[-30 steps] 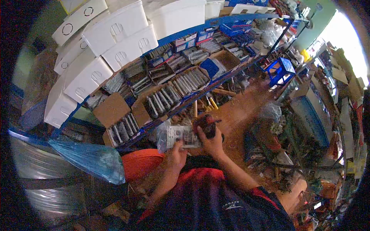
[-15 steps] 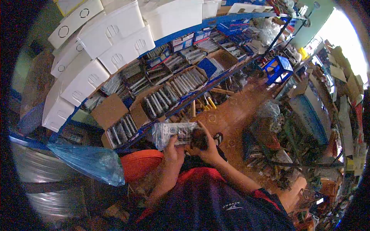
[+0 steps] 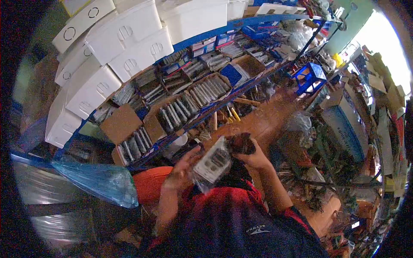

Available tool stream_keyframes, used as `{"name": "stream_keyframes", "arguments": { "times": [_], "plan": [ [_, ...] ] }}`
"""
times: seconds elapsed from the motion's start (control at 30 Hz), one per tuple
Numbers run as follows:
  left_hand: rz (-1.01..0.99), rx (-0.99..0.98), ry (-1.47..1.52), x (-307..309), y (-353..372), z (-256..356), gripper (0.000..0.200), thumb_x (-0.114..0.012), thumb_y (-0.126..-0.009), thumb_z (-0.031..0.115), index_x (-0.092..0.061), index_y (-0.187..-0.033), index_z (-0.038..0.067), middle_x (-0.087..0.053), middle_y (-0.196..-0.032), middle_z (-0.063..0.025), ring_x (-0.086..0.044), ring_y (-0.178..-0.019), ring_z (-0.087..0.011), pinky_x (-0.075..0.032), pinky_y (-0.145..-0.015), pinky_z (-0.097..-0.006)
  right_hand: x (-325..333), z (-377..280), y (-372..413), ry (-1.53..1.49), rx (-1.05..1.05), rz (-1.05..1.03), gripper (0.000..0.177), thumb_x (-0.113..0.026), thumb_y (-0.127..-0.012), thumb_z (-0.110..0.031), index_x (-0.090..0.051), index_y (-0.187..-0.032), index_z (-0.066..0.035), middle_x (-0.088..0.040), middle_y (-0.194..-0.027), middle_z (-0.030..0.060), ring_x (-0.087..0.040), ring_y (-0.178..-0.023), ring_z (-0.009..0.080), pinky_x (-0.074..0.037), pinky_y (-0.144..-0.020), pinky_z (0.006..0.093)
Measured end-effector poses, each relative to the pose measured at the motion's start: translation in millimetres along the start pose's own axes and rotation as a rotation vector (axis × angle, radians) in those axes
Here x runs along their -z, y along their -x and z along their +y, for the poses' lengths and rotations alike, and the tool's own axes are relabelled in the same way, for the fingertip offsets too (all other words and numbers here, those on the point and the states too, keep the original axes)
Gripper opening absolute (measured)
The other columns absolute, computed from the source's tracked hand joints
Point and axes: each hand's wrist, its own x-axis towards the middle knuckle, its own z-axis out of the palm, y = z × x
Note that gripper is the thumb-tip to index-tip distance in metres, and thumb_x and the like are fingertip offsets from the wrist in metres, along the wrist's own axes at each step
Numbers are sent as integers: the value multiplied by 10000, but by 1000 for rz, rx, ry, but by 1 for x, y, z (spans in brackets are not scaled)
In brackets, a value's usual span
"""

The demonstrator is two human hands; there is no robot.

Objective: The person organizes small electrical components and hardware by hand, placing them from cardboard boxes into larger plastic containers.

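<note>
In front of my chest is a flat white and grey plate [image 3: 211,165] in a clear plastic bag, tilted with its lower end to the left. A dark brown, crumpled-looking thing [image 3: 241,144], whose kind I cannot make out, lies against its upper right end. My right hand [image 3: 257,158] is closed around the brown thing; whether its fingers also grip the bag is hidden. Beside the bag's left edge, my left hand [image 3: 184,170] is somewhat blurred, with its fingers stretched out and apart.
Ahead runs a blue shelf with open cardboard boxes [image 3: 176,115] of bagged flat packs. White plastic boxes [image 3: 133,47] are stacked above. A red rounded thing [image 3: 150,182] and blue plastic film [image 3: 101,182] are at left. A blue stool [image 3: 310,78] stands on the brown floor.
The bagged plate has turned from level to steeply tilted and shifted right. My left hand has let go of it and opened. My right hand has moved right with the brown thing.
</note>
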Motion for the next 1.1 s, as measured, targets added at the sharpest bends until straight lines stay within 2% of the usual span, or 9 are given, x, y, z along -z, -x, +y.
{"name": "stream_keyframes", "arguments": {
  "times": [0.03, 0.17, 0.27, 0.47, 0.53, 0.63, 0.73, 0.93, 1.1],
  "plan": [
    [40, 51, -12, 0, -3, 8, 910, -729, -680, 495, -300, -1344, 43, -423, -1295, -138, -437, -1182, -272, -355, -999, -406, 1, 5, -4, 45, 36, -33, 679, -769, -662, -131, -424, -1232, -3, -567, -1124, 116, -532, -1046, 217, -395, -952, 342],
    [94, 323, -368, -10, -20, 11, 633, -683, -788, 195, -367, -1311, 30, -508, -1205, -94, -501, -1100, -211, -404, -946, -357, -20, -38, -4, 92, 14, -102, 689, -774, -662, -132, -419, -1237, 2, -561, -1125, 117, -533, -1036, 213, -403, -944, 337],
    [134, 148, -212, -24, -30, 8, 508, -621, -815, 75, -412, -1275, 24, -550, -1139, -81, -525, -1048, -191, -436, -894, -335, -35, -43, -10, 175, 83, -31, 617, -746, -691, -103, -441, -1217, -1, -556, -1133, 117, -529, -1040, 205, -414, -929, 336],
    [423, -34, -641, 6, -35, -33, 482, -570, -841, 96, -396, -1283, 16, -557, -1135, -77, -541, -1008, -173, -434, -854, -307, -79, -31, 1, -11, 259, 173, 400, -635, -774, -54, -502, -1147, -1, -570, -1118, 111, -544, -1005, 204, -417, -888, 336],
    [434, -113, -543, -1, -36, -39, 473, -557, -845, 99, -394, -1279, 8, -557, -1130, -84, -543, -996, -172, -430, -853, -301, -83, -13, 6, -1, 287, 182, 348, -554, -823, -28, -489, -1162, 13, -554, -1145, 109, -529, -1017, 199, -398, -899, 337],
    [518, -63, -539, -4, -33, -38, 467, -552, -848, 118, -396, -1271, -3, -557, -1123, -97, -539, -987, -173, -422, -857, -302, -84, 6, 18, -113, -57, 189, 361, -534, -836, -19, -474, -1190, 14, -540, -1169, 101, -502, -1062, 190, -373, -935, 336],
    [535, -148, -591, 5, -36, -46, 452, -551, -855, 163, -411, -1248, -10, -558, -1108, -101, -532, -976, -172, -414, -860, -309, -79, 18, 18, -108, 114, 70, 347, -525, -850, -10, -471, -1193, 11, -530, -1180, 94, -480, -1092, 184, -347, -964, 337],
    [565, -293, -623, 0, -38, -41, 403, -538, -865, 205, -442, -1199, -1, -564, -1071, -83, -529, -955, -175, -412, -855, -315, -89, -5, 30, -55, 255, -150, 741, -481, -795, 86, -110, -1429, -13, -204, -1463, 135, -245, -1313, 197, -189, -1074, 310],
    [614, -327, -691, 6, -39, -40, 394, -540, -857, 185, -442, -1196, 12, -559, -1066, -79, -535, -947, -177, -422, -845, -318, -85, -31, 30, -114, 146, -208, 756, -514, -794, 62, -114, -1430, -25, -237, -1451, 125, -258, -1305, 203, -195, -1077, 316]
  ]
}}
